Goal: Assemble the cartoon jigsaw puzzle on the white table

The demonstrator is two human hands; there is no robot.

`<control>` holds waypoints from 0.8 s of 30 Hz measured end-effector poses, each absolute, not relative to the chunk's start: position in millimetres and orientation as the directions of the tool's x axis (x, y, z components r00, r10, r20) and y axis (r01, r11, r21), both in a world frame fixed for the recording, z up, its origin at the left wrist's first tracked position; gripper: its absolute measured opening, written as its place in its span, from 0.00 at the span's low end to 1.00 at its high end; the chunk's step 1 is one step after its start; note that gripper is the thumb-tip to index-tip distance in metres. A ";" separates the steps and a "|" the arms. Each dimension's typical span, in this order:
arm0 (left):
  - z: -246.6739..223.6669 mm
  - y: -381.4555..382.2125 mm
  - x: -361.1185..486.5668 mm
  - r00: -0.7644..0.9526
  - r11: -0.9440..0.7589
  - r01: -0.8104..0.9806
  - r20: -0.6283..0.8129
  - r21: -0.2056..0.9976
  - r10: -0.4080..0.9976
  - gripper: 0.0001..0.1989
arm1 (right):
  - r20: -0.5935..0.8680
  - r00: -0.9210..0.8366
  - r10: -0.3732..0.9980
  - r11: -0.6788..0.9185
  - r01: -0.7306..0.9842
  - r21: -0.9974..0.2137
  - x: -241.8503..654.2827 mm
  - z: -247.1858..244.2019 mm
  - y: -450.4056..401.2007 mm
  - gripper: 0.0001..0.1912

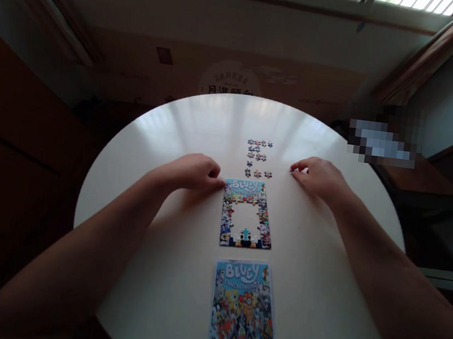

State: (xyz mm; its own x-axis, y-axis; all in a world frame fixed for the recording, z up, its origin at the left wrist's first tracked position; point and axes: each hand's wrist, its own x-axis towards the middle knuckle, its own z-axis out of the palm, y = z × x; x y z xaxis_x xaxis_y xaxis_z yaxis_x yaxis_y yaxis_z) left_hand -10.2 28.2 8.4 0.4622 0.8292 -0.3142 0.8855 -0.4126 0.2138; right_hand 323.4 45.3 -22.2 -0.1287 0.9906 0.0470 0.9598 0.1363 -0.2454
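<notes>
A partly assembled Bluey jigsaw puzzle (228, 205) lies flat on the round white table, its border filled and an opening in its middle. At its upper left corner is my left hand (197, 171), fingers curled in and a fingertip touching the edge. My right hand (320, 175) is low over the table, right of the loose pieces, pinching a small puzzle piece (292, 171) between thumb and finger. Loose puzzle pieces (258, 174) lie in short rows beyond the puzzle. Nearer me is a printed Bluey picture sheet (244, 309).
The round white table (123, 201) has a curved far edge facing a large printed box (128, 58) by the wall. Curtains (434, 57) hang at both sides below the windows. Wooden furniture (416, 173) with a blurred-out patch stands at the right.
</notes>
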 end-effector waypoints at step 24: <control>5.3 32.1 -8.6 0.458 -0.417 0.889 -0.308 0.190 0.834 0.20 | -0.367 -0.138 0.920 -0.048 0.888 -0.457 344.8 -1.6 41.3 0.12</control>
